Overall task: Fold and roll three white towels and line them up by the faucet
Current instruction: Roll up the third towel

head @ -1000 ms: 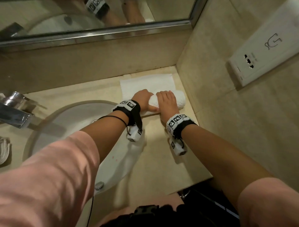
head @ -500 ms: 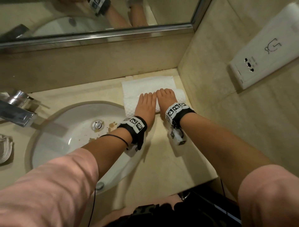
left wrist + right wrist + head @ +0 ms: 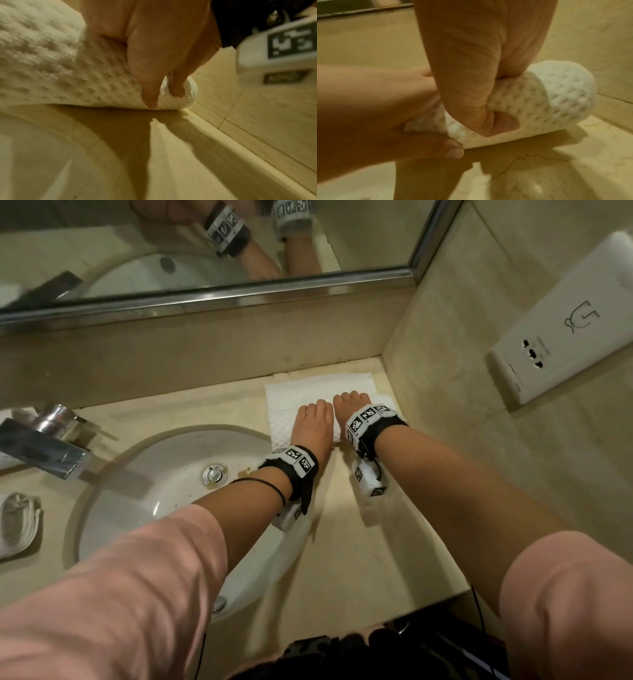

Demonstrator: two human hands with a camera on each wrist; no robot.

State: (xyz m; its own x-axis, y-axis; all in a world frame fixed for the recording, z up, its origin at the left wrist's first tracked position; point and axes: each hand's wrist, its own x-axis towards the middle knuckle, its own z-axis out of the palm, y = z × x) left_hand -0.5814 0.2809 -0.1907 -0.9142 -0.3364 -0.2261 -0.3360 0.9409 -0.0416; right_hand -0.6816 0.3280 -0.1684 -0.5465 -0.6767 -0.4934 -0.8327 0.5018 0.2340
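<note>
A white textured towel (image 3: pixel 308 388) lies in the back right corner of the counter. Its near part is rolled into a thick roll (image 3: pixel 556 101); the far part is still flat. Both my hands sit side by side on the roll. My left hand (image 3: pixel 313 419) wraps it with fingers over the top and the thumb (image 3: pixel 447 148) against the near side. My right hand (image 3: pixel 350 404) grips it the same way, its thumb (image 3: pixel 501 121) pressed into the cloth. The left end of the roll (image 3: pixel 51 67) fills the left wrist view. The chrome faucet (image 3: pixel 44 440) stands far left.
A white sink basin (image 3: pixel 154 501) with a metal drain takes up the counter's left half. The beige side wall (image 3: pixel 445 405) with a socket panel (image 3: pixel 565 337) is right beside the roll. A mirror runs along the back. A small dish (image 3: pixel 17 522) lies left of the basin.
Both hands have pushed the roll away toward the back wall. The roll has grown and less flat towel shows beyond it. My arms have stretched forward.
</note>
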